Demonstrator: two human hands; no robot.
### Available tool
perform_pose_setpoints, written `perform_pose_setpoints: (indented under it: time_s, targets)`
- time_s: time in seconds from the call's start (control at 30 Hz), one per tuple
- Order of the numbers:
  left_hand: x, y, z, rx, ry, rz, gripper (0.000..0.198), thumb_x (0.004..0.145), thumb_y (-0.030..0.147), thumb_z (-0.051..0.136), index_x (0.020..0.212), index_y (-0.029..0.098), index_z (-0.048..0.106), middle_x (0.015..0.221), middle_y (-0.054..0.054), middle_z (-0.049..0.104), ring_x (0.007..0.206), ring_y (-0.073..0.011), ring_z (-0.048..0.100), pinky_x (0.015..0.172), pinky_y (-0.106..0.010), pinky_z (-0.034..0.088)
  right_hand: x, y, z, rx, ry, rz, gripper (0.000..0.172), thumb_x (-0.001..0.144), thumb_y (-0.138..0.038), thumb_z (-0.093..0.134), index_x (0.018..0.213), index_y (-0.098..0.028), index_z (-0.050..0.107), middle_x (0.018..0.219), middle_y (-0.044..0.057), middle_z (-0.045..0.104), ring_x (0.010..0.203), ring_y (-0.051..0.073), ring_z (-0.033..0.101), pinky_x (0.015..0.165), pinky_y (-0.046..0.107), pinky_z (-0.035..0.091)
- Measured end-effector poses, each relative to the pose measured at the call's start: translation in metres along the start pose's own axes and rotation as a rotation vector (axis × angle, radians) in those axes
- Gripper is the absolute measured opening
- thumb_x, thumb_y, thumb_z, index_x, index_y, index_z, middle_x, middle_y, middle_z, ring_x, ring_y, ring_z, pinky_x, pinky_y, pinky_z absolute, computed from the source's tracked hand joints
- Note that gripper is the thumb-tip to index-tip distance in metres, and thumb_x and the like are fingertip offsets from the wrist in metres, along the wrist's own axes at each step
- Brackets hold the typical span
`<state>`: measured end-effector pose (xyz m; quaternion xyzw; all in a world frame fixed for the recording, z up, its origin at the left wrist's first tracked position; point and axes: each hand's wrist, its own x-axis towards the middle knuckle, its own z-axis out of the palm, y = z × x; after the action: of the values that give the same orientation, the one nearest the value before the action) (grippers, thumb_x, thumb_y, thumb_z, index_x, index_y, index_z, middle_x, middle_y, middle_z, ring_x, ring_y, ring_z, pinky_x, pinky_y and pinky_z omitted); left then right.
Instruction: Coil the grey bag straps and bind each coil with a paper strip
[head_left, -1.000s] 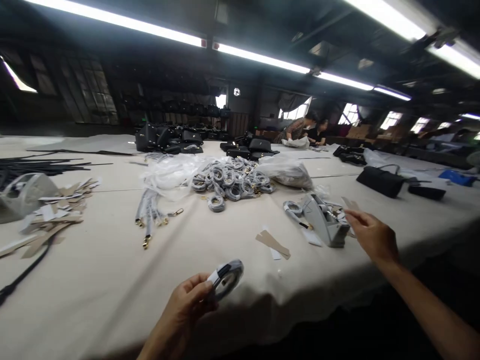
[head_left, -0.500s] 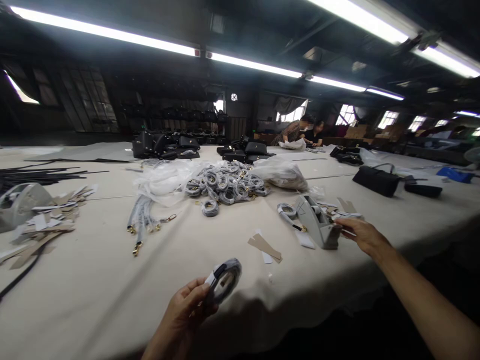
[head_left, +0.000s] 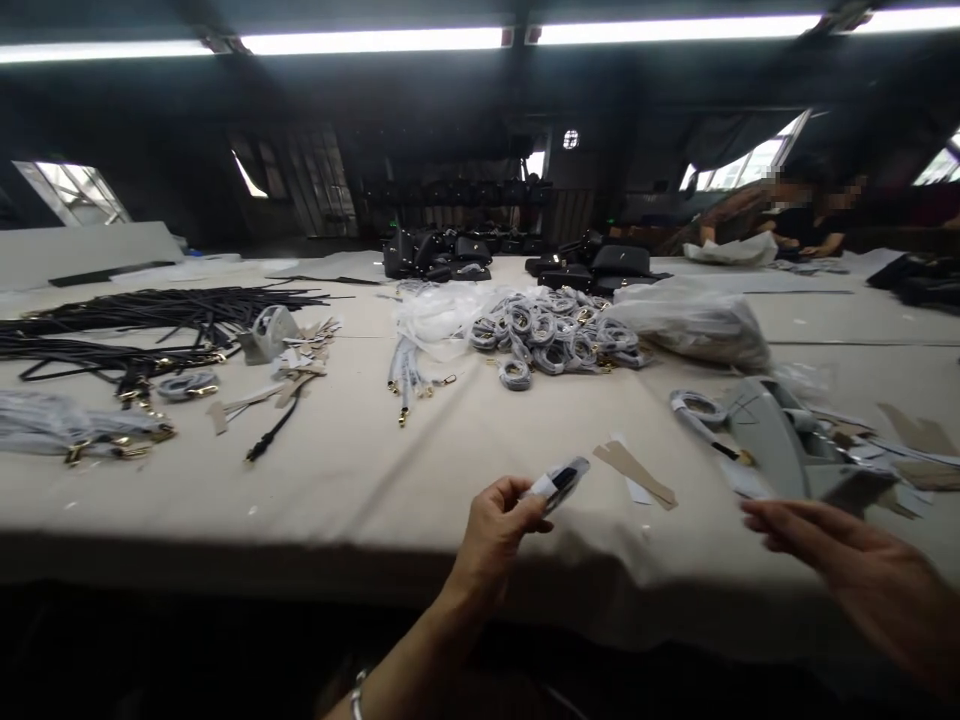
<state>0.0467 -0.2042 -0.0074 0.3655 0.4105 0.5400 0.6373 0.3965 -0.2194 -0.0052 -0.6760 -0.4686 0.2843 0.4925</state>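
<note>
Black straps [head_left: 150,325] far left on tabletop [head_left: 337,480]. Grey strap coils [head_left: 555,335] piled mid-table. Left hand [head_left: 499,530] closed firmly on small white-banded coil [head_left: 560,484], held edge-on. Right hand [head_left: 847,550] open, empty, just near grey tape dispenser [head_left: 780,445].

fluorescent ceiling tubes [head_left: 375,40], bright windows [head_left: 739,165], dark workshop walls [head_left: 150,170]

The left hand [head_left: 496,530] curls over part of the taped coil [head_left: 561,483], the right hand [head_left: 862,555] runs out of view at the edge, and the far black bags [head_left: 435,256] are too dim to tell apart.
</note>
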Motion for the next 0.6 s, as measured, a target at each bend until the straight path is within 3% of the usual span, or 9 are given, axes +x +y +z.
perform_pose_setpoints:
  time_s: [0.13, 0.17, 0.23, 0.43, 0.6]
  targets:
    - [-0.007, -0.004, -0.003, 0.364, 0.056, 0.177, 0.016, 0.076, 0.027, 0.068, 0.087, 0.015, 0.066, 0.07, 0.0, 0.06, 0.066, -0.0142, 0.056, 0.062, -0.025, 0.043, -0.073, -0.071, 0.103, 0.091, -0.458, -0.31, 0.022, 0.077, -0.045, 0.074, 0.084, -0.025, 0.079, 0.09, 0.008, 0.076, 0.09, 0.027, 0.07, 0.081, 0.032, 0.058]
    - [-0.01, -0.003, -0.005, 0.438, 0.07, 0.231, 0.013, 0.078, 0.025, 0.066, 0.087, 0.016, 0.065, 0.072, 0.0, 0.061, 0.067, -0.0143, 0.056, 0.062, -0.024, 0.042, -0.084, -0.083, 0.122, 0.108, -0.538, -0.374, 0.019, 0.08, -0.042, 0.072, 0.085, -0.025, 0.078, 0.09, 0.007, 0.076, 0.088, 0.025, 0.07, 0.08, 0.03, 0.058]
    - [-0.016, -0.002, -0.01, 0.547, 0.098, 0.347, 0.011, 0.079, 0.023, 0.064, 0.089, 0.018, 0.066, 0.079, -0.002, 0.063, 0.071, -0.0153, 0.058, 0.064, -0.025, 0.044, -0.097, -0.097, 0.15, 0.153, -0.571, -0.424, 0.017, 0.084, -0.039, 0.069, 0.086, -0.024, 0.077, 0.087, 0.005, 0.075, 0.085, 0.022, 0.07, 0.08, 0.028, 0.055]
    - [-0.03, 0.004, -0.026, 0.661, 0.163, 0.559, 0.008, 0.079, 0.016, 0.063, 0.087, 0.018, 0.066, 0.085, -0.004, 0.064, 0.078, -0.0174, 0.059, 0.071, -0.026, 0.047, -0.09, -0.086, 0.183, 0.115, -0.469, -0.181, 0.031, 0.075, -0.05, 0.075, 0.075, -0.019, 0.074, 0.074, 0.003, 0.071, 0.074, 0.019, 0.064, 0.069, 0.025, 0.051]
    - [-0.032, 0.005, -0.037, 0.64, 0.174, 0.527, 0.01, 0.079, 0.015, 0.062, 0.087, 0.019, 0.066, 0.085, -0.005, 0.064, 0.079, -0.0183, 0.059, 0.073, -0.028, 0.047, -0.091, -0.086, 0.194, 0.107, -0.519, -0.09, 0.037, 0.072, -0.055, 0.075, 0.071, -0.018, 0.073, 0.07, 0.002, 0.068, 0.072, 0.019, 0.061, 0.067, 0.024, 0.049]
